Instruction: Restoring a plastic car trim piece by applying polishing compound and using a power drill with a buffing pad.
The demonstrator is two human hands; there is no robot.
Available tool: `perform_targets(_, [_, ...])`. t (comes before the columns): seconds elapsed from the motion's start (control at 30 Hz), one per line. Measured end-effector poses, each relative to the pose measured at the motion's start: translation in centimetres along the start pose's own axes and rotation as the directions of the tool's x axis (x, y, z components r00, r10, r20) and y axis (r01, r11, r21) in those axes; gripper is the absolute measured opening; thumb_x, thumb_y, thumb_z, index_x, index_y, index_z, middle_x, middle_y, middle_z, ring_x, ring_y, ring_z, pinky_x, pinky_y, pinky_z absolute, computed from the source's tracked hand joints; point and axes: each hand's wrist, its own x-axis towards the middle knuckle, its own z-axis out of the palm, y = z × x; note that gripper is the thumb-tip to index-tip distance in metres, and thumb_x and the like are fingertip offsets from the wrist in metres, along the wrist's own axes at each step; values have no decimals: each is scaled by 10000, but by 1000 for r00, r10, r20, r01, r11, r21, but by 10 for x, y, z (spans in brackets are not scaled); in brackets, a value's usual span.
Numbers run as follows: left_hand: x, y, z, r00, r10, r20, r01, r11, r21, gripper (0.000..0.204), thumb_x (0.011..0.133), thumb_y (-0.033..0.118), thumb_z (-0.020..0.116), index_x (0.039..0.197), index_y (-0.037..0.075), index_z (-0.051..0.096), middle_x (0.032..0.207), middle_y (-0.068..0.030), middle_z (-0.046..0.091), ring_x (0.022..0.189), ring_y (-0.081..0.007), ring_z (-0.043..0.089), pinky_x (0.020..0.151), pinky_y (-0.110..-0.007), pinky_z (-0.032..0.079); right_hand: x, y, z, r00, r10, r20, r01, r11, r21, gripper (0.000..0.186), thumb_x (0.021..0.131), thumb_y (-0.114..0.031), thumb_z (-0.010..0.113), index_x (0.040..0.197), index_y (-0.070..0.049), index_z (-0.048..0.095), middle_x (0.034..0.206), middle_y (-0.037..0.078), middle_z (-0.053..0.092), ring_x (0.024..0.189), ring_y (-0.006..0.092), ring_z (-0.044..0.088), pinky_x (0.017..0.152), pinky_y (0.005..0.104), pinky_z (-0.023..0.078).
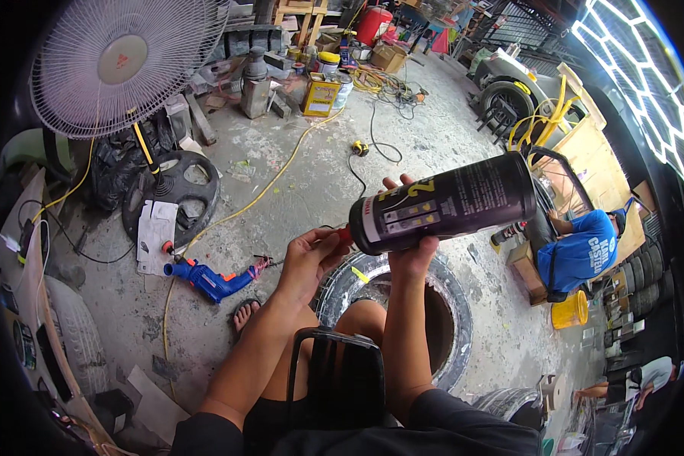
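Note:
A large dark bottle [463,199] with a printed label lies almost level in front of me, its red cap [345,235] toward the left. My right hand [413,257] grips the bottle from beneath, with fingertips showing above its far side. The fingers of my left hand [315,254] are closed in a pinch on the red cap. Under my hands a tyre [457,311] lies flat on the floor between and beyond my knees. A small yellow-green strip [359,275] rests on the tyre's rim. A dark phone-like device [342,372] is in front of my lap.
A blue power tool [214,283] lies on the floor at left, near a standing fan [121,57]. A yellow cord [281,163] crosses the concrete. Cans [321,95] stand farther back. At right, a person in a blue shirt [585,251] sits near a yellow bucket [568,310].

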Motion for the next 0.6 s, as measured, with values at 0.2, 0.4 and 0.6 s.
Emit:
perform_targets(0.2, [3,4,-4,999,-32,18,32,999,9,187,878,126,641,1014,1,606,910,-96,676,777,-146,665,699,-237,558,-1,3,-1,998,-26,-54,28,999,36,960,712,-587,701,1377,-13,312,1303,194,458,1219,369,468,1005,473,418])
perform_targets(0.4, [-4,7,2,998,-52,27,50,996,75,171,877,144,649,991,18,626,914,-89,681,777,-134,661,699,-232,542,-5,13,-15,990,35,-139,-15,990,143,799,821,-569,587,1365,-40,337,1284,175,482,1199,345,486,995,483,423])
perform_targets(0.6, [0,6,-2,998,-53,22,51,996,78,172,882,154,642,987,19,625,931,-99,682,819,-136,652,723,-229,515,-2,20,-17,950,147,-275,-72,962,265,690,869,-566,522,1306,-44,411,1205,172,546,1135,322,535,969,473,444])
